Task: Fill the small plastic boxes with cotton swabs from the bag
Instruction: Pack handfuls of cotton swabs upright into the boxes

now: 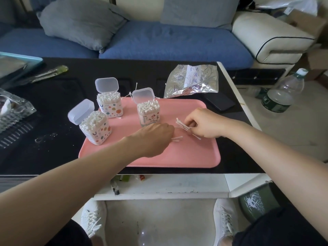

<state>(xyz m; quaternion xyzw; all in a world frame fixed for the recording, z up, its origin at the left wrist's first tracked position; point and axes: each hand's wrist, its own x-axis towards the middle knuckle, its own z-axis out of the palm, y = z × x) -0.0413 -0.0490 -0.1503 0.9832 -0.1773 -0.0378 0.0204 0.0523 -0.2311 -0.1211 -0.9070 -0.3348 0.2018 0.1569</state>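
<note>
Left hand (156, 137) and right hand (204, 124) pinch swabs (182, 125); three open boxes (96, 130) stand full.

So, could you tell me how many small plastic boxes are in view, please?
3, lids open: the near-left box at the pink tray's left edge, the far-left box at its back corner, the middle box on it beyond the left hand. None seems hidden.

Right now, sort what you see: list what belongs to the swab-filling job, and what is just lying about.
Job: left swab box, rear swab box, right swab box, swab bag, pink tray, loose swabs, swab bundle in right hand.
Lying about: black phone, water bottle, green-handled tool, clear packaging.
</note>
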